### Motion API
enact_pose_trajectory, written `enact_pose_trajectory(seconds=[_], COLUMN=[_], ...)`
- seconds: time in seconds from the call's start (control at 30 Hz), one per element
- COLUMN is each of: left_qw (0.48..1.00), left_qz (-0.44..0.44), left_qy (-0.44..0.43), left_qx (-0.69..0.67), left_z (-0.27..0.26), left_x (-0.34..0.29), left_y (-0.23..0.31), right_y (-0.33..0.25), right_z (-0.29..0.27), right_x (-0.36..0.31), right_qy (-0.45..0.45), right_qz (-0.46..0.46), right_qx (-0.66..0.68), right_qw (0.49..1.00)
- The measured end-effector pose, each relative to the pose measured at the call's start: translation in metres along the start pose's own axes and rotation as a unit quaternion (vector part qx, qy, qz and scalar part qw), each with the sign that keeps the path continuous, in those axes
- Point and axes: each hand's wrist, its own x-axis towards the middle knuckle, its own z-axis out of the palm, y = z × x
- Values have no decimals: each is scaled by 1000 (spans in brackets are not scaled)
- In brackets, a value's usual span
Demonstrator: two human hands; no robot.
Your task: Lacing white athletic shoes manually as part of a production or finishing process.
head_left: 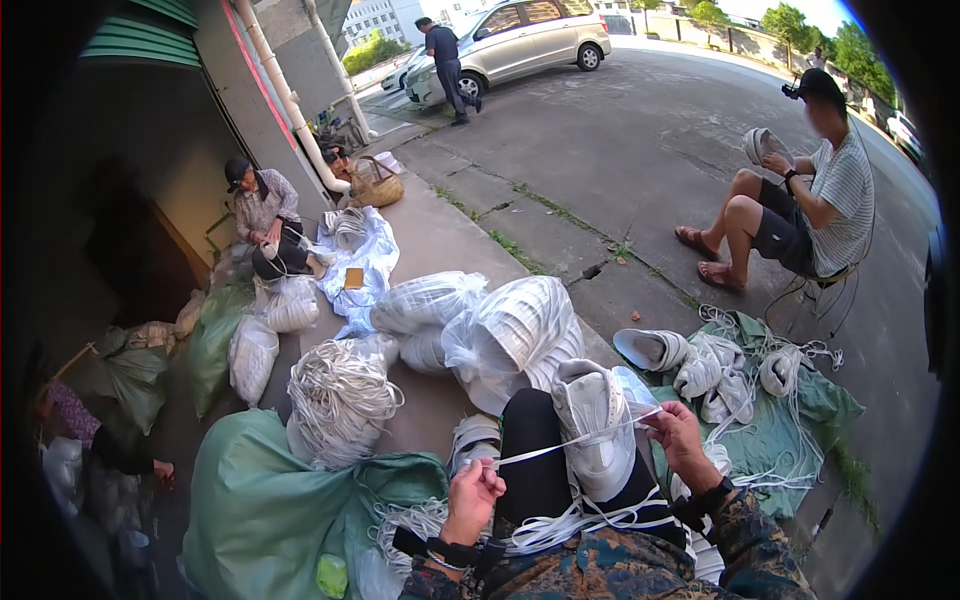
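Note:
A white sneaker upper (pixel 598 425) rests upright on my lap, its toe end toward me. A flat white shoelace (pixel 560 450) stretches across it between my two hands. My left hand (pixel 474 500), to the left of the shoe, pinches one end of the lace. At the right of the shoe my right hand (pixel 682 440) grips the other stretch, next to a pale bluish flap of the shoe. More loose white laces (pixel 590 522) lie over my thighs below the shoe.
A big bundle of white laces (pixel 340 400) and a green sack (pixel 240 500) are at my left. Bagged stacked shoe uppers (pixel 520 330) stand ahead. More uppers (pixel 720 375) lie on a green sheet (pixel 770 455) at right. A seated co-worker (pixel 820 190) holds a shoe.

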Motion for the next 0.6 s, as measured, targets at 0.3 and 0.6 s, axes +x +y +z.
enact_pose_trajectory(seconds=[0.3,0.6], left_qw=[926,823], left_qz=[184,289], left_qy=[295,398], left_qx=[-146,-284], left_z=[-110,-192], left_x=[-36,-94], left_y=[79,136], right_y=[-76,-120], right_z=[-25,-329], right_x=[9,71], right_qy=[-1,186], right_qz=[66,-1], right_qx=[263,189], right_qw=[963,964])
